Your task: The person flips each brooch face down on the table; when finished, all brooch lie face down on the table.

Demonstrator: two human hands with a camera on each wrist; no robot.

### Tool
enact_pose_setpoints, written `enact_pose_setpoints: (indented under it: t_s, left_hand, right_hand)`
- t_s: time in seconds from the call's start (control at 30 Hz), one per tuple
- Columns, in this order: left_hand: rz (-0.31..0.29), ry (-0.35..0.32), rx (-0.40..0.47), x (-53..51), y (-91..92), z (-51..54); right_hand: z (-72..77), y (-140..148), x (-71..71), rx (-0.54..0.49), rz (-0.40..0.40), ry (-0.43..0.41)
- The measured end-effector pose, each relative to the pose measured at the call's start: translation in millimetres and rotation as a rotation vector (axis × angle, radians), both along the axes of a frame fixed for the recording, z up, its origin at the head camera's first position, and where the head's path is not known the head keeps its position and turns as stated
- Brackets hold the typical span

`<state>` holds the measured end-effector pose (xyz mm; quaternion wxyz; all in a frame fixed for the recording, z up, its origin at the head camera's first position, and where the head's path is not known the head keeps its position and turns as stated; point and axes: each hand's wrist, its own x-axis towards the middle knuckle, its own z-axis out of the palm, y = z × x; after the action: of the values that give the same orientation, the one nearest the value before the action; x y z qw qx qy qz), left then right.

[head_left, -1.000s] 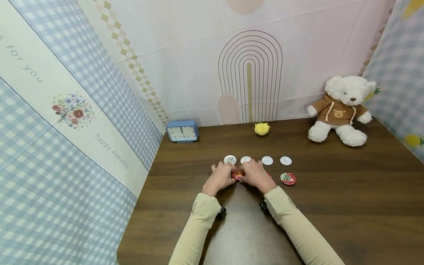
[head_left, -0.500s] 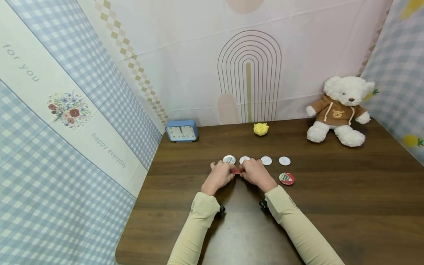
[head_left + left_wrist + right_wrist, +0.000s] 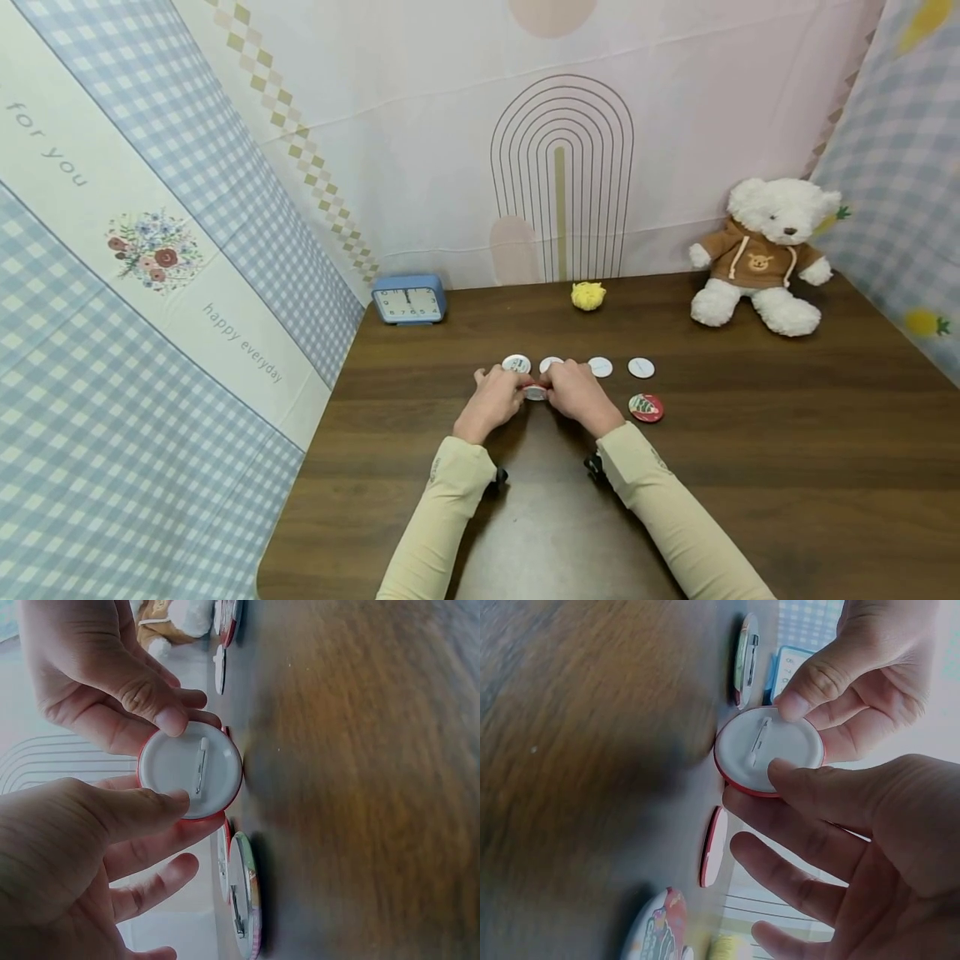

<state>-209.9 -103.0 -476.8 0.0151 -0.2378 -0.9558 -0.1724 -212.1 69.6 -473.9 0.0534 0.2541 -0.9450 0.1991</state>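
Both hands pinch one round pin badge (image 3: 535, 393) by its sides, between thumbs and fingers. Its white back and metal pin face the wrist cameras, and a red rim shows round the edge. The left hand (image 3: 491, 403) holds its left side; the right hand (image 3: 579, 397) holds the other. In the left wrist view the badge stands tilted up close to the table. Another badge with a white back and pin (image 3: 244, 896) lies beside the left hand. To the right of the hands is a red badge with a tree picture (image 3: 646, 408).
Behind the hands lies a row of white-backed badges, including a badge by the left hand (image 3: 517, 364), a badge at centre right (image 3: 600, 367) and a badge at the right end (image 3: 641, 367). A blue clock (image 3: 409, 300), yellow ball (image 3: 588, 296) and teddy bear (image 3: 761, 258) stand farther back.
The held badge has turned over from its red picture side, through edge-on, to show its white back. Both hands stay nearly in place; the head view shifts slightly.
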Motion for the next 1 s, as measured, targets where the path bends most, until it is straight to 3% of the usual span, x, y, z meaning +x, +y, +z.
enact_pose_setpoints:
  t_s: [0.53,1.0]
  left_hand:
    - [0.007,-0.033,-0.022,-1.0,4.3,-4.0]
    - [0.032,-0.002,-0.006,-0.5,3.7,-10.3]
  right_hand:
    - [-5.2,-0.8,-3.1,-0.028,-0.047,-0.051]
    - [-7.5,-2.2,-2.3,-0.072,-0.087,-0.043]
